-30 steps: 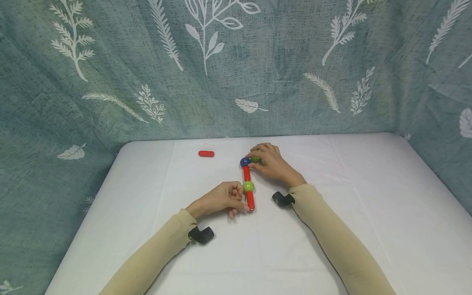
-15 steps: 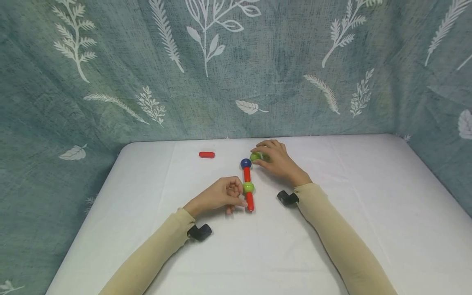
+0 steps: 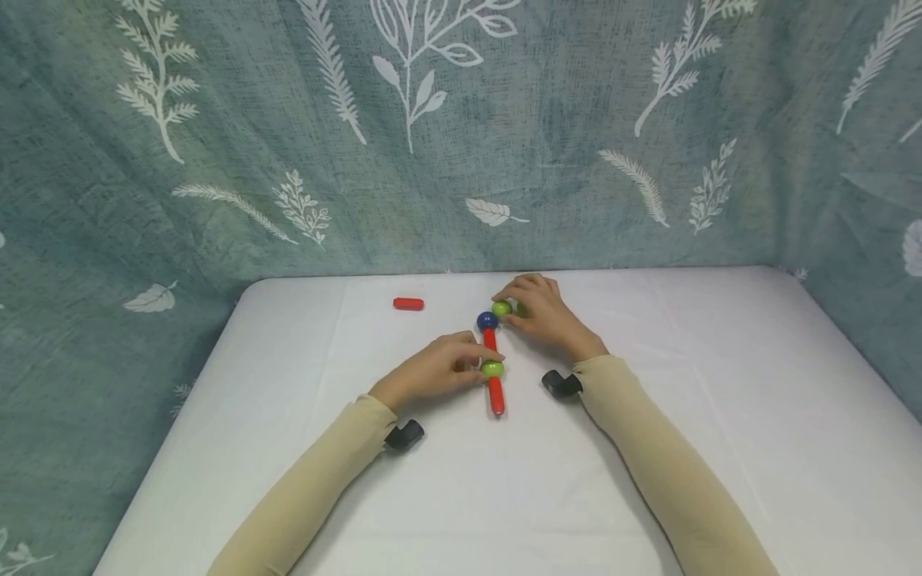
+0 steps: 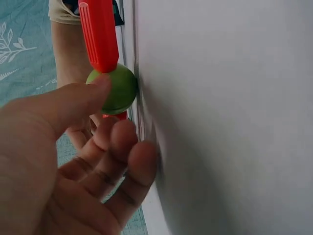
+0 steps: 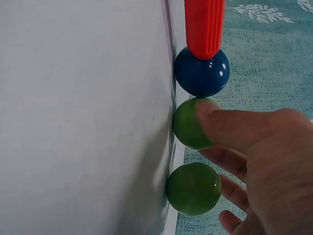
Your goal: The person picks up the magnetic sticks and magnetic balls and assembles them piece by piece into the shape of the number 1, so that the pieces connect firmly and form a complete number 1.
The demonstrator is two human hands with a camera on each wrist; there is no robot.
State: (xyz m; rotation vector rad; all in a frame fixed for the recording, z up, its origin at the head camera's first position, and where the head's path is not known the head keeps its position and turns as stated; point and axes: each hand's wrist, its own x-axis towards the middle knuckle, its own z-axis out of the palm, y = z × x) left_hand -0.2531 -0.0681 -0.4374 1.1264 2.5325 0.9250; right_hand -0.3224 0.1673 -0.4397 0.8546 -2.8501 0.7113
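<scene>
A chain lies on the table: a blue ball (image 3: 487,321), a red rod (image 3: 490,339), a green ball (image 3: 493,370) and another red rod (image 3: 496,398). My left hand (image 3: 438,368) pinches that middle green ball between thumb and index finger; its other fingers curl loosely below in the left wrist view. At the chain's far end, my right hand (image 3: 545,318) holds a second green ball (image 5: 188,125) between thumb and fingers, right up against the blue ball. A third green ball (image 5: 194,189) sits under the right hand, partly hidden in the head view.
A loose red rod (image 3: 408,304) lies near the back edge of the white table (image 3: 612,496), left of the chain. Behind the table hangs a green leaf-patterned cloth (image 3: 432,208). Both sleeves carry a black wrist piece (image 3: 562,385).
My left hand has moved up from the near red rod to the middle green ball. The right hand has left the blue ball and taken a green ball beside it.
</scene>
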